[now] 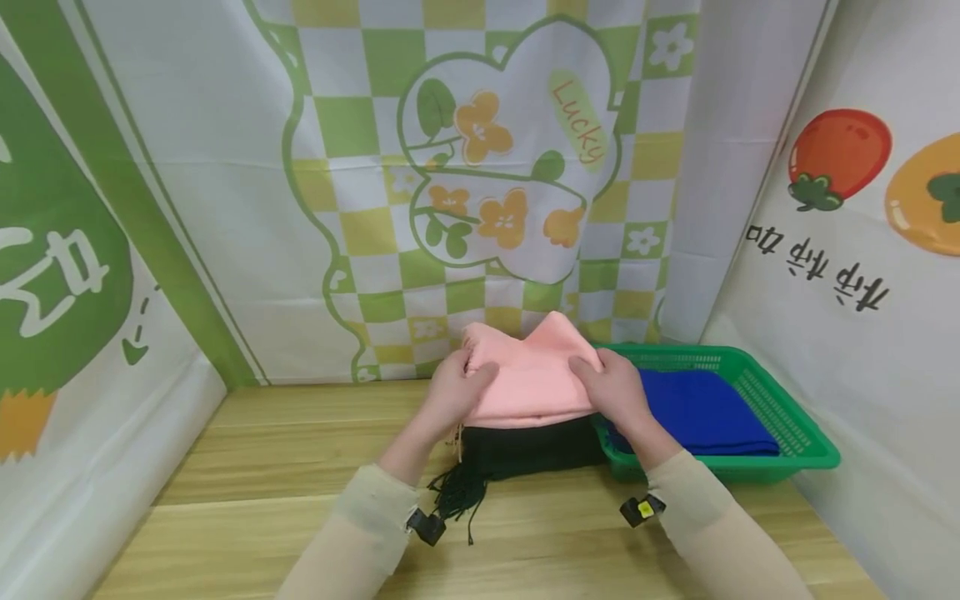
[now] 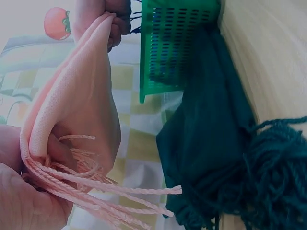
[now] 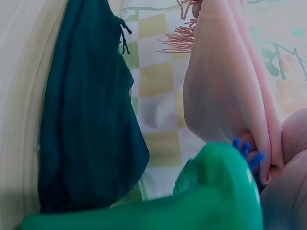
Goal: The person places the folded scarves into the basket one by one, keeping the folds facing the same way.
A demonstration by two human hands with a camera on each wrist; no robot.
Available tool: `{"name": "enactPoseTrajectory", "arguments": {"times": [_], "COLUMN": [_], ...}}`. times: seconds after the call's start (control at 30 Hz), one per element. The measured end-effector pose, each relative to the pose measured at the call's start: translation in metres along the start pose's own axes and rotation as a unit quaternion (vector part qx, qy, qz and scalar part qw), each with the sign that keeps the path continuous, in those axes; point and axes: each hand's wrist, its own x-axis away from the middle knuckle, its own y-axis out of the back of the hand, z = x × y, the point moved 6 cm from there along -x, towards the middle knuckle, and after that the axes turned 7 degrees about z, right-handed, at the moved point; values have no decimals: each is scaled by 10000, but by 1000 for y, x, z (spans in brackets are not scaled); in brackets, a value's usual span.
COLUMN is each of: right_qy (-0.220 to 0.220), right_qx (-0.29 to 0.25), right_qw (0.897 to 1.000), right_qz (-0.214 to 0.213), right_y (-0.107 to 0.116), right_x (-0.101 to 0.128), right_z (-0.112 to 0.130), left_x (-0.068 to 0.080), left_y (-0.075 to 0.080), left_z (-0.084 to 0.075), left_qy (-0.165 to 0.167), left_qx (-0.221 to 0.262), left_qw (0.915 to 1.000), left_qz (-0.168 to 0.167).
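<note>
Both hands hold a folded pink scarf (image 1: 528,379) up off the table. At its fringed end, the left hand (image 1: 459,385) pinches the cloth between thumb and fingers; pink tassels (image 2: 110,191) hang from that grip in the left wrist view. The right hand (image 1: 613,385) grips the opposite end, near the basket's left rim. Below the pink cloth lies a dark green scarf (image 1: 536,450), partly hidden by it, its tassels (image 1: 459,490) spread to the left. In the right wrist view the dark green scarf (image 3: 91,115) lies apart from the pink one.
A green plastic basket (image 1: 813,446) stands at the right of the wooden table (image 1: 300,467), with a folded blue cloth (image 1: 697,412) inside. A checked curtain (image 1: 352,208) hangs close behind, and printed white panels (image 1: 825,350) close off both sides.
</note>
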Motion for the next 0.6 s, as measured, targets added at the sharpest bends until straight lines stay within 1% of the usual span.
{"name": "enactPoseTrajectory", "arguments": {"times": [0.1,0.17,0.33,0.5,0.6], "right_qy": [6,25,36,-50,-113], "right_qx": [6,2,111,144,150], "right_qw": [10000,10000,9999,9999,9998], "right_qz": [-15,-45,-96,-53,-35], "right_y": [5,8,14,20,26], "right_x": [2,4,6,10,12], "right_z": [-4,-8,-16,-25,-29], "left_x": [-2,-3,-2,-3,-5], "left_y": [-6,-11,-23,-32,-38], "left_z": [-1,-2,-1,-3,-4], "left_qy": [-153,-237,-238,-302,-333], "left_qx": [-196,-232,-92,-258,-329], "left_qw": [9997,9994,9993,9989,9984], "left_qz": [42,109,256,254,322]}}
